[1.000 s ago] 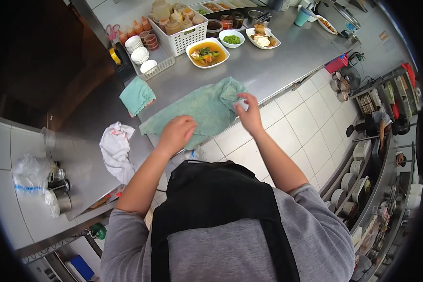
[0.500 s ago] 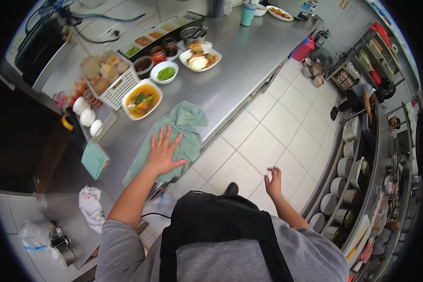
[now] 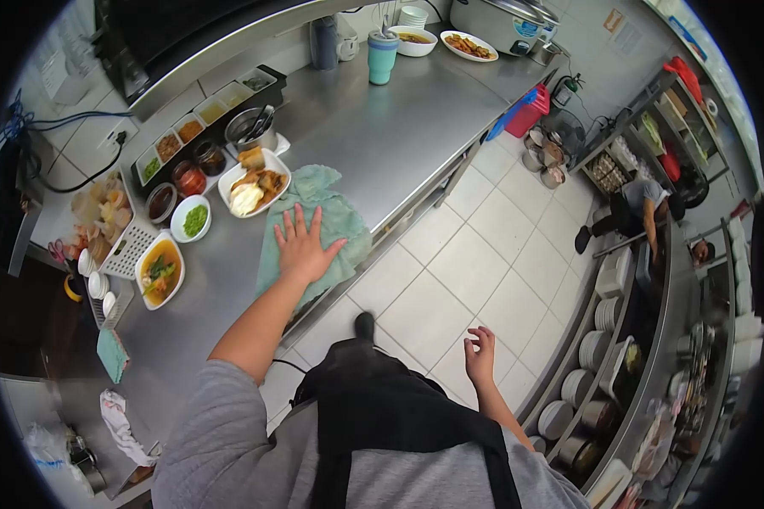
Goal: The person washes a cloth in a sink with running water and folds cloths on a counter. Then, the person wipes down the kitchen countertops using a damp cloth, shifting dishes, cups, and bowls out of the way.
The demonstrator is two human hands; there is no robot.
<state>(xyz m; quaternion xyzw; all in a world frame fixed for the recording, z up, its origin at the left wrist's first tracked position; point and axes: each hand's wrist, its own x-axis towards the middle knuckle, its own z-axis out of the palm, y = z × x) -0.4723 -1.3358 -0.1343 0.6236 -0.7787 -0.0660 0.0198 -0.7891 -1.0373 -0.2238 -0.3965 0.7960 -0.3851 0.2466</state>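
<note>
Flat and with fingers spread, my left hand [image 3: 304, 248] presses on a green cloth [image 3: 341, 219] on the steel counter [image 3: 335, 127]. Just beyond the cloth is a white dish of food [image 3: 259, 188] with a white topping. Farther left stand a small bowl of chopped greens [image 3: 193, 219] and a square bowl of soup [image 3: 161, 270]. My right hand [image 3: 481, 352] hangs over the tiled floor, fingers loosely curled and apart, holding nothing.
A tumbler [image 3: 382, 59], a soup bowl [image 3: 414, 39] and a plate of food [image 3: 469, 46] stand at the counter's far end. Plate shelves [image 3: 592, 349] line the right. Another person [image 3: 645, 204] bends near the back shelves.
My left hand has come down flat on the cloth, and both have moved along the counter toward the white dish. My right hand has left the cloth and hangs at the right.
</note>
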